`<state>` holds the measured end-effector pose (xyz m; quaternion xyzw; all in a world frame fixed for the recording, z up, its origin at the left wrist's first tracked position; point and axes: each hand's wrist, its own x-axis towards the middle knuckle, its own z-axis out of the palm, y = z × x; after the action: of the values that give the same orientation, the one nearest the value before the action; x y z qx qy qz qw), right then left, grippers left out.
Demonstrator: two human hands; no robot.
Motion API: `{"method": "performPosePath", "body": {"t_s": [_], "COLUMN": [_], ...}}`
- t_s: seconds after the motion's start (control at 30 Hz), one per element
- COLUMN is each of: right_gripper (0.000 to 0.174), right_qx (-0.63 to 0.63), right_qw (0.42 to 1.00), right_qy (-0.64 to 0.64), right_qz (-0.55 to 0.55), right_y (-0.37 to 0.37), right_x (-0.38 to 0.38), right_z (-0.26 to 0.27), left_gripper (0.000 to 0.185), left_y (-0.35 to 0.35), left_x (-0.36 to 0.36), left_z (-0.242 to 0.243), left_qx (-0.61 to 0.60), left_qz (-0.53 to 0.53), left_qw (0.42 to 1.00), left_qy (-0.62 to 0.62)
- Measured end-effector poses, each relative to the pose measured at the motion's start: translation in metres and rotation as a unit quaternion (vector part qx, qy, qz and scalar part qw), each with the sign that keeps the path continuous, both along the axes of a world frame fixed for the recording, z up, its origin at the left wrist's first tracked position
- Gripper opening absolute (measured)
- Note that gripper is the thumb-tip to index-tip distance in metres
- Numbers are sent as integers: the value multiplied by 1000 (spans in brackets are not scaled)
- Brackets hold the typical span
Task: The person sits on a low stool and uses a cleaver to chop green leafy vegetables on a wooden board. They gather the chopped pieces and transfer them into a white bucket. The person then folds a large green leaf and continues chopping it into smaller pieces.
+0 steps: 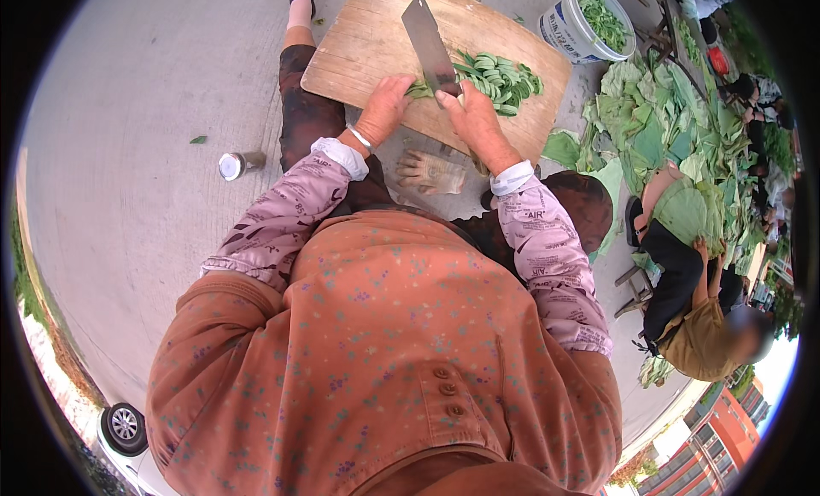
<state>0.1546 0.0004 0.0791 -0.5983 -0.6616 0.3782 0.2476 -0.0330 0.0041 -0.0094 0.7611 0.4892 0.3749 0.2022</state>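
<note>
My right hand (473, 115) grips the handle of a cleaver (428, 44), whose broad blade slants away from me over a wooden cutting board (359, 31). Under the fingers of my left hand (384, 108) lies a small bundle of green leaves (419, 89), pressed near the board's front edge and close to the blade's left side. To the right of the blade, a heap of cut green leaf strips (500, 79) spreads over the board. The blade hides part of the greens, and the cleaver's handle is mostly covered by my hand.
A white bucket (564, 31) of cut greens stands beyond the board's right corner. Large green leaves (640, 111) cover the ground at right, where a seated person (698, 329) holds more leaves. A work glove (430, 172) lies below the board; a lidded jar (240, 165) is at left.
</note>
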Motion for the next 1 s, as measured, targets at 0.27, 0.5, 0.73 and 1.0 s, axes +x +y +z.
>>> {"method": "performPosePath", "body": {"t_s": [0.27, 0.5, 0.73, 1.0], "right_gripper": [43, 42, 42, 41], "right_qx": [16, -12, -10, -18], "right_qw": [993, 993, 992, 993], "right_qy": [-102, -108, -117, -113], "right_qz": [62, 54, 45, 42], "right_y": [-2, 4, 6, 11], "right_x": [2, -8, -15, -21], "right_z": [-7, -4, -11, -2], "left_gripper": [24, 22, 21, 20], "left_y": [5, 1, 2, 5], "left_x": [1, 2, 2, 3], "left_z": [-6, -1, 2, -3], "left_qx": [41, 78, 71, 58], "left_qz": [-32, -18, -27, -33], "left_qw": [999, 996, 995, 994], "left_qy": [-5, 42, 72, 91]}}
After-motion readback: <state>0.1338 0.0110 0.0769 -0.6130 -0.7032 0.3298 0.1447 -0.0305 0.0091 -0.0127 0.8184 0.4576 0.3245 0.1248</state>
